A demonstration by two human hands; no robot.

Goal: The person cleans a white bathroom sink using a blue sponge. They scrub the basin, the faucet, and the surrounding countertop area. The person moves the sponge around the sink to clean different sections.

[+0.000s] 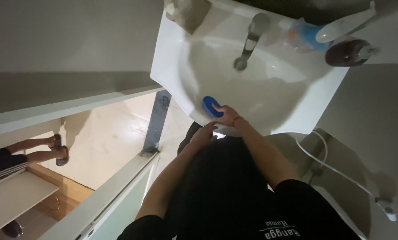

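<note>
Head cam looks straight down, dim light. Right hand (pixel 228 116) is clamped on a blue sponge (pixel 211 106), pressing it against the inside wall of the white sink (pixel 172 66) at the near rim. Thin band on that wrist. Left hand (pixel 203 134) sits just below, fingers curled over the outer front edge of the sink, holding nothing loose; exact grip is too dark to tell. The two hands are close together, not touching as far as I can see.

Tap (pixel 250 42) points down into the bowl from the far side. On the back ledge: a brownish cloth (pixel 188 13) at the left corner, a blue bottle (pixel 305 35), a white bottle (pixel 343 24) lying tilted, a dark round pump dispenser (pixel 348 53) at the right corner.

White hose (pixel 328 164) runs down the wall on the right to a spray head (pixel 388 211). Left of the sink, a doorway; another person's legs in sandals (pixel 59 149) show beyond it, well apart from the sink.
</note>
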